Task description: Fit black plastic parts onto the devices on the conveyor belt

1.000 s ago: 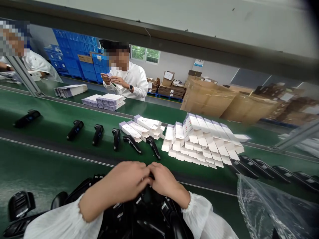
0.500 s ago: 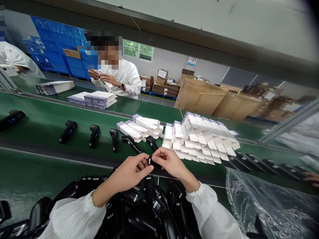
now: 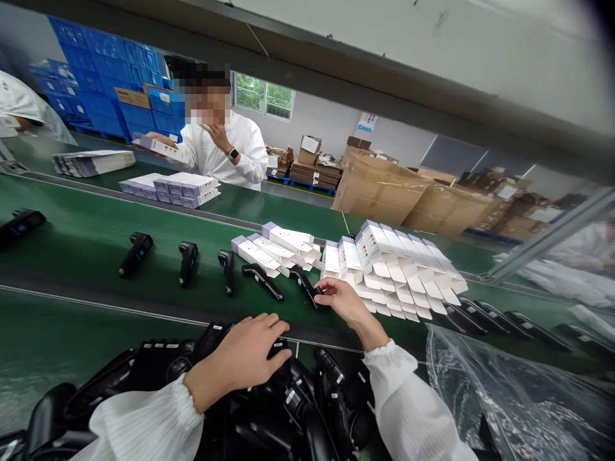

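My right hand [image 3: 342, 304] pinches the near end of a black angled handheld device [image 3: 303, 286] on the green conveyor belt. Its thumb and fingertips meet around that end, and part of it is hidden by them. My left hand [image 3: 252, 352] is open, fingers stretched out and palm down, over a pile of black handheld devices [image 3: 312, 410] in front of me. Whether its fingertips touch the device under them I cannot tell. More such devices lie spaced along the belt, among them one [image 3: 262, 280] just left of the one in my right hand.
White and purple cartons with open flaps [image 3: 394, 269] are stacked behind my right hand; several more [image 3: 273, 246] lie left of them. Clear plastic [image 3: 480, 384] is at the right. Across the belt, a co-worker [image 3: 245, 150] holds a carton [image 3: 161, 147]. A shelf edge [image 3: 307, 64] runs overhead.
My hands, together on a small dark part before, have come apart. The right moved forward to the device on the belt; the left moved back over the pile. The co-worker's hands have separated.
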`<state>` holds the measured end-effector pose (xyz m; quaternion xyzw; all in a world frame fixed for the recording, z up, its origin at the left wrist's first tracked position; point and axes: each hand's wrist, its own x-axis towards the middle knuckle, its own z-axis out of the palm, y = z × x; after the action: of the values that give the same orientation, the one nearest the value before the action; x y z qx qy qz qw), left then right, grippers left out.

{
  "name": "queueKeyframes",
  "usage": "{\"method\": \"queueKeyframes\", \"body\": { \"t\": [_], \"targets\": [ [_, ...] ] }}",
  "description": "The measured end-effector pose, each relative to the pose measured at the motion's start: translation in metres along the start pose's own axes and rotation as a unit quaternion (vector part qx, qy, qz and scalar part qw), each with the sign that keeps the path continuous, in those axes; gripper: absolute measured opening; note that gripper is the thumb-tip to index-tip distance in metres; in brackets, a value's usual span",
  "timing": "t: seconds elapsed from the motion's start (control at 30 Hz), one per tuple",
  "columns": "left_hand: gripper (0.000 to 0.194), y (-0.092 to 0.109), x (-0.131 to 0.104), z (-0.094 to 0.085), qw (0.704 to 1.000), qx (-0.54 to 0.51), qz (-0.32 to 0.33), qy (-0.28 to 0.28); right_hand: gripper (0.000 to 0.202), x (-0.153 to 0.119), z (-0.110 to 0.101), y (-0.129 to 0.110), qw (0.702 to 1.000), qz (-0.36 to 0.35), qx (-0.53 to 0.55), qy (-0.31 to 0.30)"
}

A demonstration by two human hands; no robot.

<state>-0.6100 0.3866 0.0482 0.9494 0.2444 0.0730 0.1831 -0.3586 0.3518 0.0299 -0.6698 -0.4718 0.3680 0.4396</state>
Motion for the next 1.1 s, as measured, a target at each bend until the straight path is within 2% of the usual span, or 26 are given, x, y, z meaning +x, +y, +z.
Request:
{"method": "queueKeyframes", "body": {
  "t": [0.07,0.13,0.2,0.27,0.37,0.47,0.53,0.6,0.63,0.67,0.7,0.73,0.77,0.83,0.9,0.93,1.0,1.07,1.1],
  "targets": [
    [0.030,-0.002,0.000,0.004,1.000,0.011,-0.006,-0.014,0.026,0.002,0.006,0.010,0.996,-0.006,-0.084,0.038],
    [0.025,-0.004,-0.001,0.005,0.999,-0.001,-0.023,-0.028,0.034,0.001,0.014,0.017,0.982,-0.012,-0.181,0.056],
    [0.022,-0.004,-0.001,0.004,0.998,-0.025,-0.036,-0.040,0.047,-0.001,0.021,0.021,0.957,-0.013,-0.278,0.079],
    [0.021,-0.003,-0.001,0.002,0.997,-0.053,-0.041,-0.041,0.048,-0.003,0.025,0.022,0.927,-0.017,-0.361,0.100],
    [0.024,-0.005,0.001,0.001,0.992,-0.116,-0.051,-0.023,0.035,-0.002,0.025,0.022,0.892,-0.023,-0.439,0.106],
    [0.023,-0.014,0.006,0.001,0.973,-0.210,-0.093,0.023,0.036,-0.002,0.022,0.020,0.877,-0.024,-0.464,0.122],
    [0.023,-0.021,0.010,0.001,0.942,-0.302,-0.133,0.059,0.041,-0.006,0.023,0.015,0.878,-0.061,-0.445,0.167],
    [0.027,-0.026,0.013,0.000,0.898,-0.399,-0.161,0.094,0.042,-0.013,0.028,0.006,0.913,-0.114,-0.348,0.179],
    [0.029,-0.027,0.014,0.000,0.877,-0.440,-0.161,0.111,0.043,-0.017,0.033,0.000,0.945,-0.125,-0.263,0.147],
    [0.029,-0.026,0.014,0.000,0.861,-0.471,-0.150,0.123,0.043,-0.022,0.038,-0.006,0.975,-0.120,-0.163,0.088],
    [0.027,-0.025,0.014,-0.001,0.852,-0.490,-0.127,0.133,0.043,-0.027,0.044,-0.013,0.993,-0.101,-0.062,0.011],
    [0.022,-0.023,0.014,-0.001,0.851,-0.496,-0.099,0.143,0.044,-0.030,0.050,-0.018,0.994,-0.076,0.028,-0.068],
    [0.016,-0.021,0.013,-0.002,0.857,-0.488,-0.070,0.151,0.044,-0.033,0.055,-0.023,0.984,-0.052,0.101,-0.135],
    [0.009,-0.019,0.009,-0.006,0.895,-0.413,-0.019,0.166,0.044,-0.034,0.060,-0.027,0.959,-0.022,0.183,-0.215],
    [0.013,-0.019,0.004,-0.012,0.944,-0.282,0.015,0.168,0.043,-0.028,0.057,-0.023,0.957,-0.003,0.189,-0.219],
    [0.016,-0.020,0.002,-0.017,0.965,-0.216,0.024,0.149,0.041,-0.023,0.052,-0.018,0.967,0.000,0.169,-0.191],
    [0.023,-0.022,-0.005,-0.025,0.990,-0.122,0.039,0.059,0.034,-0.011,0.042,-0.005,0.992,-0.019,0.089,-0.091],
    [0.030,-0.022,-0.011,-0.031,0.994,-0.071,0.050,-0.063,0.026,0.000,0.035,0.009,0.998,-0.064,-0.016,0.014],
    [0.032,-0.022,-0.013,-0.031,0.991,-0.055,0.054,-0.110,0.022,0.004,0.035,0.016,0.993,-0.087,-0.071,0.044]
  ]
}}
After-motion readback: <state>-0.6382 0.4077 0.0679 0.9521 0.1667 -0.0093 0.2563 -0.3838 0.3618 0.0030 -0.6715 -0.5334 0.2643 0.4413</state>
